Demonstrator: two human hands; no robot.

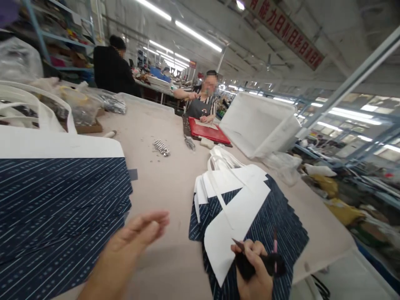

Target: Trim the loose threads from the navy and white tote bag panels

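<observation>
My right hand (254, 271) is closed around black-handled scissors (276, 266), their pointed blade sticking out past the fingers. A thin pink stick-like thing (275, 246) stands up by the handles; I cannot tell what it is. Under this hand lies a fanned pile of navy patterned bag pieces (281, 221) with white tops (237, 216) and white straps. My left hand (143, 229) hovers over the table with loosely bent fingers and nothing visible in them. To its left is a larger stack of navy striped bag pieces (62, 208) with a white band and white handles (46, 116).
On the pale table (150, 183) lie a black-and-white cord bundle (161, 148) and small loose bits. Opposite, a person (200, 106) works at a red board (209, 131). A white bin (259, 125) lies tilted at the right. Another person (112, 66) is at the back left.
</observation>
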